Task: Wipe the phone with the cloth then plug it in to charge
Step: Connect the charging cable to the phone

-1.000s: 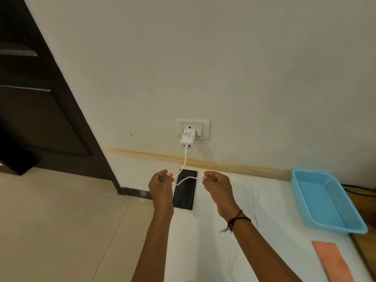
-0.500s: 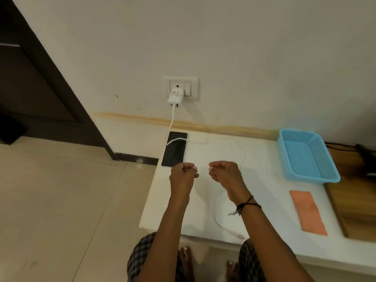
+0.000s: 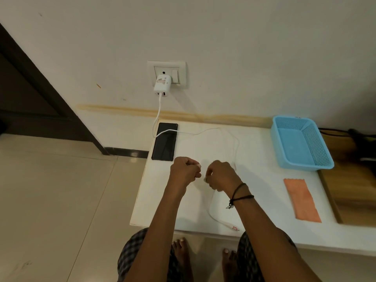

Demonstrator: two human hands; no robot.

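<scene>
Both hands are curled into loose fists above the white table (image 3: 162,200), knuckles up and close together. The left hand (image 3: 184,172) and the right hand (image 3: 220,176) each seem to pinch the thin white cable (image 3: 236,147) between thumb and fingers, though the cord is too faint against the table to be sure of contact. Its free end, a connector (image 3: 234,228), lies on the table near the front edge, below the right wrist. The cable runs back across the black phone (image 3: 164,144), which lies flat at the table's far left corner, up to the white charger (image 3: 162,85) in the wall socket (image 3: 182,66). The orange cloth (image 3: 302,200) lies flat to the right, in front of the blue basket (image 3: 301,145).
</scene>
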